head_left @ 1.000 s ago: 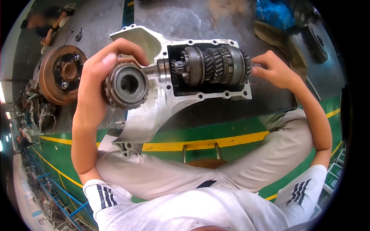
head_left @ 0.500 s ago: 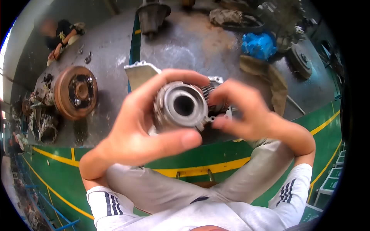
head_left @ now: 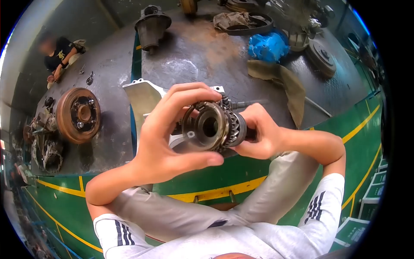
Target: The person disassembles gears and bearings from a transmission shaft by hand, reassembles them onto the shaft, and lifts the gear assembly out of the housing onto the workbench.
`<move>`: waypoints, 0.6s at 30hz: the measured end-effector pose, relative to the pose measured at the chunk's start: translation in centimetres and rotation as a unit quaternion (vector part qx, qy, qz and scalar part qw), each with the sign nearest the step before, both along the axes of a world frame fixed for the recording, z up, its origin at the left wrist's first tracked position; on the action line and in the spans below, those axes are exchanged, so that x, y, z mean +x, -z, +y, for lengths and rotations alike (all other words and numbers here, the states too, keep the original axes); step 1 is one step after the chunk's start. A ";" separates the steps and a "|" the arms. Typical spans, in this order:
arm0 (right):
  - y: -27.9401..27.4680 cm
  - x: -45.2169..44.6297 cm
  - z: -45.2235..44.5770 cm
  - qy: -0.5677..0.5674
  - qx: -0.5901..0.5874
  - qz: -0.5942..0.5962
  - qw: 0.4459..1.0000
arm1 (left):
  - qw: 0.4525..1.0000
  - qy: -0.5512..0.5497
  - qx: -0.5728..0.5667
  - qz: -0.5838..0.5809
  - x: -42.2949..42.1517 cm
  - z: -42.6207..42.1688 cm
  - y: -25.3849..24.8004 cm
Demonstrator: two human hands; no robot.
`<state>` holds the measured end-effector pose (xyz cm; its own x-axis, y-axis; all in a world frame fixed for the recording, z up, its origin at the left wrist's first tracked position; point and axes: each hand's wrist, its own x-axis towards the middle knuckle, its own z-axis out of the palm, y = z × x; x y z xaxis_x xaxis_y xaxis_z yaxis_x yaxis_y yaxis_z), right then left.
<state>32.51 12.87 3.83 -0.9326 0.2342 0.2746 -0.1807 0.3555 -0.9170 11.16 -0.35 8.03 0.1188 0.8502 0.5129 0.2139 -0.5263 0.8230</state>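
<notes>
A round steel gear assembly (head_left: 211,125) with a dark central bore is held up in front of me, its hollow end turned toward the left. My left hand (head_left: 166,134) curls round its left side, fingers over the top and thumb underneath. My right hand (head_left: 261,131) grips its right end between fingers and thumb. Beneath and behind it lies the silver gearbox housing (head_left: 144,97), mostly hidden by my hands and the gears. A splined shaft (head_left: 246,103) shows just above my right hand.
A rusty brake drum (head_left: 77,115) stands at the left, near dirty metal parts (head_left: 45,142). Farther back are a bell-shaped casting (head_left: 152,28), a blue bundle (head_left: 268,46), a brown cloth (head_left: 284,84) and a disc (head_left: 321,59). A person (head_left: 60,56) is at the upper left.
The gear piece has been lifted off the housing's left end. My right hand has come from the housing's far end to the gear assembly, where it now grips the right side. The view has shifted.
</notes>
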 end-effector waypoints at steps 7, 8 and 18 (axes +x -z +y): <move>1.1 0.2 1.7 0.013 0.088 0.080 0.993 | 0.968 -0.101 0.098 0.207 -1.5 -1.1 1.2; 1.2 0.4 2.0 -0.002 0.099 0.074 0.992 | 0.962 -0.108 0.103 0.229 -1.9 -1.4 1.1; 2.0 0.2 2.5 -0.022 0.038 0.119 0.992 | 0.958 -0.142 0.097 0.228 -0.9 -2.9 1.0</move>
